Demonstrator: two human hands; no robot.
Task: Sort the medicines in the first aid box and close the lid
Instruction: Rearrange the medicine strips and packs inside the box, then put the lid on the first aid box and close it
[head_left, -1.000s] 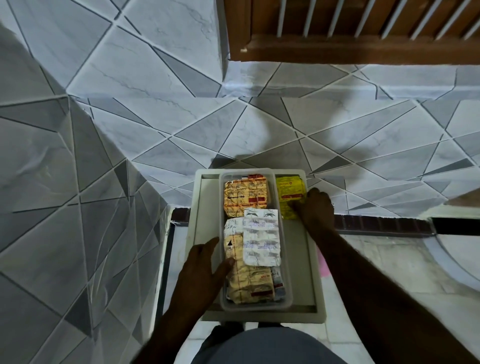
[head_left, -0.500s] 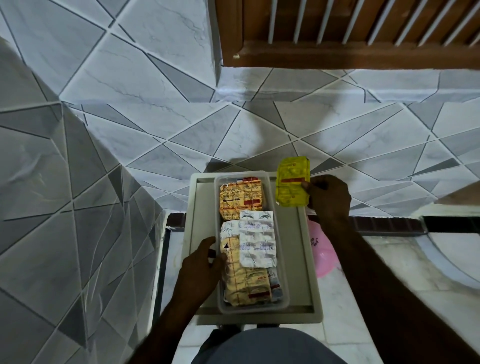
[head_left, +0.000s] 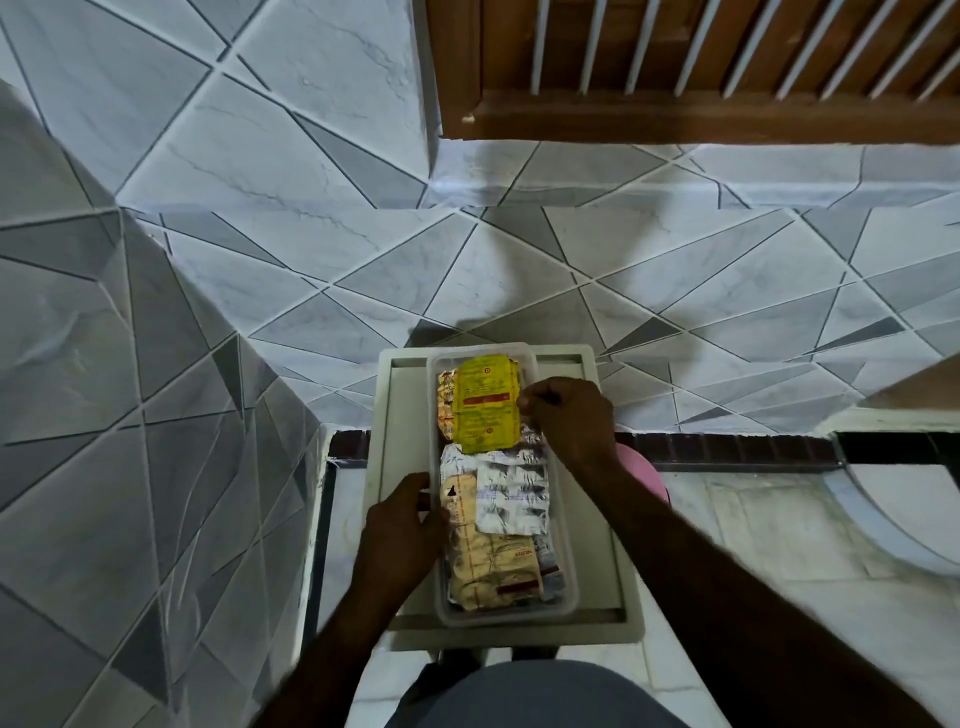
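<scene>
While left hand (head_left: 400, 530) grips the box (head_left: 567, 545), right hand (head_left: 569, 415) pinches yellow strip (head_left: 485, 410), now inside.

Clear lidless box (head_left: 498, 617), crammed with blister strips (head_left: 493, 561), yellow strip (head_left: 485, 410) flat at far end, edge pinched by right fingertips (head_left: 525, 402)

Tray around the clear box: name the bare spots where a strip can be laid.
Left channel of the tray, between its rim and the clear box, beyond the left hand, is bare. So is the right channel nearer than the right hand. The box itself is packed with strips, the yellow strip on top.
</scene>
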